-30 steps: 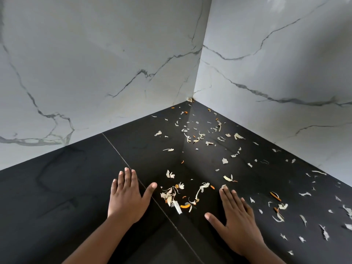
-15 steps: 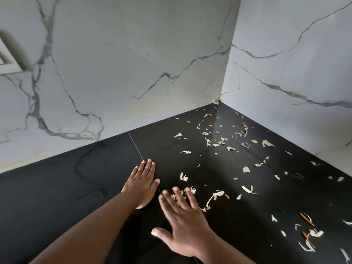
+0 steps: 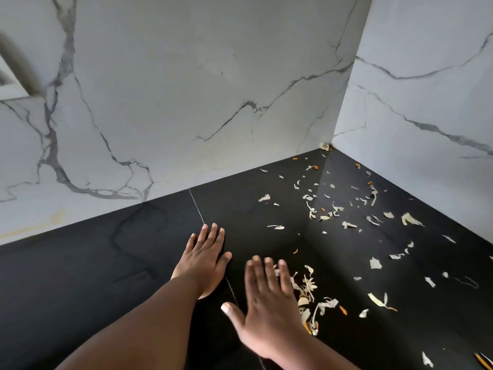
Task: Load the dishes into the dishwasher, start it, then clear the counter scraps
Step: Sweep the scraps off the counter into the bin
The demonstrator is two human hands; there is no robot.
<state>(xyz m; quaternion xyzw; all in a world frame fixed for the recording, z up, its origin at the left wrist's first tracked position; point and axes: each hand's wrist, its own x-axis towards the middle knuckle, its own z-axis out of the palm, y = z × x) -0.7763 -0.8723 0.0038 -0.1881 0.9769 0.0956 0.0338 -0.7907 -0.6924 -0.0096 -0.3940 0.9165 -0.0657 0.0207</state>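
Left hand [image 3: 204, 259] flat on the black counter [image 3: 93, 276], fingers straight and together, palm down, holding nothing. Right hand [image 3: 269, 308] nearer the camera, fingers straight, thumb spread wide, palm down on the counter, its outer edge against a small heap of scraps [image 3: 310, 297]. More scraps, pale and orange bits, lie scattered from that heap back to the corner where the marble walls [image 3: 186, 89] meet, and out to the right

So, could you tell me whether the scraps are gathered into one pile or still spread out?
Mostly spread. Scraps dot the counter to the corner; only a small heap sits by the right hand.
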